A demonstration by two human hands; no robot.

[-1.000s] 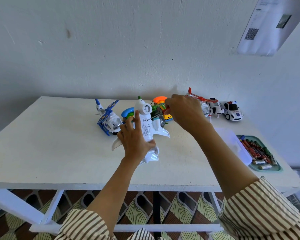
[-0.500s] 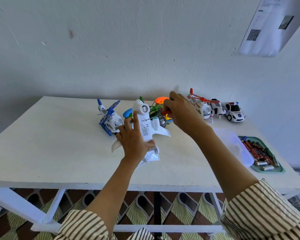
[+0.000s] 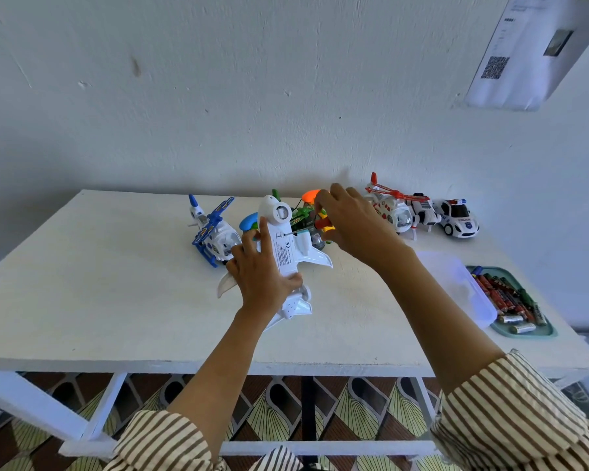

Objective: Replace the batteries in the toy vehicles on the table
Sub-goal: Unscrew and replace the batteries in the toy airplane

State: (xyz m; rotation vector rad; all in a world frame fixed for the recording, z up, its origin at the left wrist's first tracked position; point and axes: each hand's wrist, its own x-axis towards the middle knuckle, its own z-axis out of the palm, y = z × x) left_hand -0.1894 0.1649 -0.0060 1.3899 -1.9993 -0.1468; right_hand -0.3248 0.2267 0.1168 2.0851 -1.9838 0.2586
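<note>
here, step judged: unscrewing batt. cover. left hand [image 3: 262, 277] gripped the white toy plane [image 3: 286, 249], belly-up on the table [image 3: 116, 283]; right hand [image 3: 351, 226] pinched a screwdriver [image 3: 315, 226], tip at the cover screw. next move prob. needed steady pressure + turning. plane: smooth glossy plastic, rounded fuselage; screwdriver: thin metal shaft, red/yellow handle.

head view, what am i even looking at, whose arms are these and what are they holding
No machine here: a camera on a person's head looks down at their own arms. The left hand grips a white toy plane, belly up, over a white table. The right hand pinches a small red-handled screwdriver, tip at the plane's belly. Behind stand more toys, such as a blue helicopter and a police car. At right, a green tray holds batteries.
</note>
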